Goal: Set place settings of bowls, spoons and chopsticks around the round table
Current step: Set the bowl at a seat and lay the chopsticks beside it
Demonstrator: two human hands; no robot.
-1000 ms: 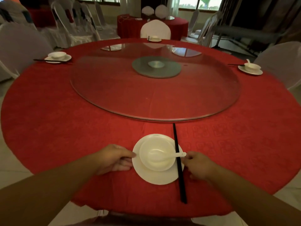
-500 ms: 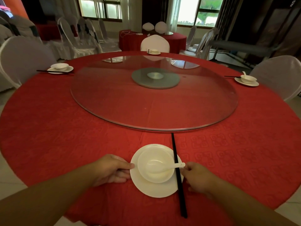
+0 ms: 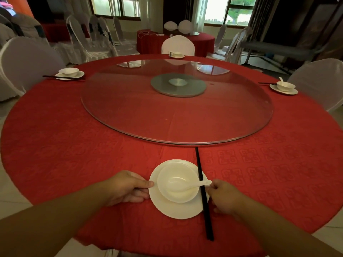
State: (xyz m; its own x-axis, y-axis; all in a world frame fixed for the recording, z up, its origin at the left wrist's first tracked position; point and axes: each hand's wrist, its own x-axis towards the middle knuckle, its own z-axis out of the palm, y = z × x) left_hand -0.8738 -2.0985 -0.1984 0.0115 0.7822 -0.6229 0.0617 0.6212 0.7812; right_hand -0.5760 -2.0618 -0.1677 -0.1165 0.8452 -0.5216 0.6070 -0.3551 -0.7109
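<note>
Nearest you, at 6 o'clock on the round table (image 3: 74, 145), sits a white saucer (image 3: 178, 210) with a white bowl (image 3: 178, 182) on it. A white spoon (image 3: 187, 185) lies in the bowl, its handle pointing toward 3 o'clock over the rim. Black chopsticks (image 3: 204, 197) lie along the saucer's 3 o'clock edge, running from the table edge toward the center and passing under the spoon handle.

Your left hand (image 3: 128, 188) pinches the saucer's rim at 9 o'clock, thumb on top and fingers curled beneath. Your right hand (image 3: 224, 196) is at 3 o'clock, fingers curled, just beside the chopsticks and the tip of the spoon handle; you cannot tell whether it grips either one.

Beyond the setting lies a glass turntable (image 3: 130, 112) on a grey hub (image 3: 178, 85). Farther out, a bowl, saucer and chopsticks sit at 10 o'clock (image 3: 69, 73), another setting with a spoon at 2 o'clock (image 3: 284, 87), and one at 12 o'clock (image 3: 176, 55). White-covered chairs (image 3: 27, 60) stand around the table.
</note>
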